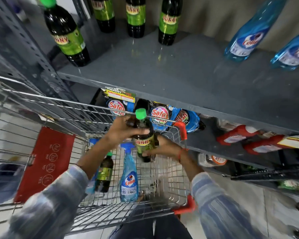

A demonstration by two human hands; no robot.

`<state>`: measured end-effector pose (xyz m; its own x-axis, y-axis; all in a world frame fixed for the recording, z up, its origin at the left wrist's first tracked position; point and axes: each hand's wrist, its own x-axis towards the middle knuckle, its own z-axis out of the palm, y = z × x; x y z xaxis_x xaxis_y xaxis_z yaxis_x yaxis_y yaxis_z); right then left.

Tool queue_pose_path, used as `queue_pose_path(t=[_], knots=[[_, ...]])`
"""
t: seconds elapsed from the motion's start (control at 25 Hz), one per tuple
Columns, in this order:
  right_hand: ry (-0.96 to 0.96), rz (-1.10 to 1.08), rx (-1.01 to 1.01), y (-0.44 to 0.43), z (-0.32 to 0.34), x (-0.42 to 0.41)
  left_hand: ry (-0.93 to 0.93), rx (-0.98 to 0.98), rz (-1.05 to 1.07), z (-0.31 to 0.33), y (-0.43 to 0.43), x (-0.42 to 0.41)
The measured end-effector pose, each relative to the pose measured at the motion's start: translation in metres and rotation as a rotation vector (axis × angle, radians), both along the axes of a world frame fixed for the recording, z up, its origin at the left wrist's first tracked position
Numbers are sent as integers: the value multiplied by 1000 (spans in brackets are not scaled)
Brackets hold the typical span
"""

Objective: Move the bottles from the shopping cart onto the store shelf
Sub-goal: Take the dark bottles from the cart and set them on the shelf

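Note:
A dark bottle with a green cap and green label is upright above the wire shopping cart, held by both hands. My left hand grips its neck and shoulder. My right hand wraps its lower body. In the cart lie another dark green-label bottle and a blue Colin spray bottle, with a further blue bottle partly hidden under my left arm. The grey store shelf above holds several dark green-label bottles at the left and two blue Colin bottles at the right.
The shelf below holds Safe Wash pouches and red bottles. A red flap hangs in a second cart at the left. A perforated grey upright frames the shelf's left side.

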<state>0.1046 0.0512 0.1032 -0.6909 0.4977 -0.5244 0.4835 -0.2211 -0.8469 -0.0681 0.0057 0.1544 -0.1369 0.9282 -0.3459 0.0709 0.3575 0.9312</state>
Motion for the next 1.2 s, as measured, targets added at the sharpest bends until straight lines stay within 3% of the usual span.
queue_pose_path(t=[0.16,0.32,0.6,1.08,1.2], knots=[[103,-54,318,26,84,-34,142,255,88,102,20,-26],[151,-246,671,74,126,-82,191,412,165,152,70,-64],[211,-369,657,132,116,-150,309,430,213,142,138,-106],[213,-365,720,152,88,-171,306,456,212,118,149,-126],[191,-406,730,143,98,-172,435,430,217,122,142,-122]])
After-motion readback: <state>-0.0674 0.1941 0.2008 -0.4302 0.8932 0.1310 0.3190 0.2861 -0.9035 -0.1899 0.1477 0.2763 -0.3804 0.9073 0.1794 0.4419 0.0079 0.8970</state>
